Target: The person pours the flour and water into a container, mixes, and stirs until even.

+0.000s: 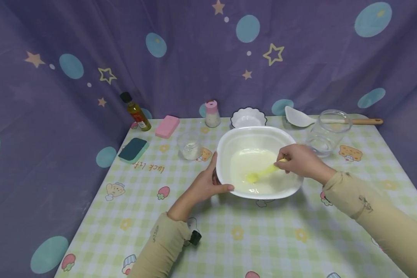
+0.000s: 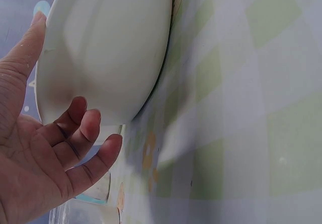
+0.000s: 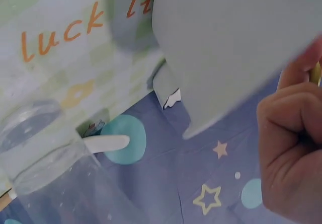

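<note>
Pinching yellow spoon [image 1: 264,171], dipped in whitish liq. [image 1: 243,160], w/ R hand [image 1: 299,160]; gripping white bowl [image 1: 224,154] w/ L hand [image 1: 206,183]. Prob. best: stir slow & low, no slop.

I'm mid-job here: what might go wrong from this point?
Brisk stirring with the yellow spoon in the right hand might splash the pale liquid over the rim of the white basin.

The clear jar stands close by the right hand, so a wide swing might knock it.

The left hand holds only one side of the basin, so it may slide or turn if the spoon pushes hard.
</note>
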A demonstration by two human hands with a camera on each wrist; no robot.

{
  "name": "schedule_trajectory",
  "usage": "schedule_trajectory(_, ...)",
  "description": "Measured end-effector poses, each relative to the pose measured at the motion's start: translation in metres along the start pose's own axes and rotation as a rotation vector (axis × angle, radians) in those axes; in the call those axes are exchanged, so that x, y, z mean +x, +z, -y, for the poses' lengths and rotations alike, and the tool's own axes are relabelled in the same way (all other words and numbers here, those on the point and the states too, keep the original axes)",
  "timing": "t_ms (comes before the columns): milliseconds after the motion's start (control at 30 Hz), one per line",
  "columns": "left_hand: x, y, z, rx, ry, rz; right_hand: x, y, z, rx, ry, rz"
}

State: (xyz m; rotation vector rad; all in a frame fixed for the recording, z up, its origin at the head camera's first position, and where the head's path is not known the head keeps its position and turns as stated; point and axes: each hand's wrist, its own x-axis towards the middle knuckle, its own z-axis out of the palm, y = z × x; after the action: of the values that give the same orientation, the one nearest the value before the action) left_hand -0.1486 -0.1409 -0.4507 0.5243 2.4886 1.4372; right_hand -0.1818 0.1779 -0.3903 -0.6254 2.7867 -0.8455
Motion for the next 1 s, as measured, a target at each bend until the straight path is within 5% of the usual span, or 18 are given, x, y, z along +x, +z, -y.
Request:
schedule_trajectory(500,0.000,0.000,0.000,-0.011,0.001,0.007,0.024,0.019,0.002,-0.024,0.049,-0.164)
schedule_trajectory(1000,0.000,0.002,0.000,-0.035,-0.009,0.004,0.016,-0.002,-0.007,-0.123,0.175,-0.251)
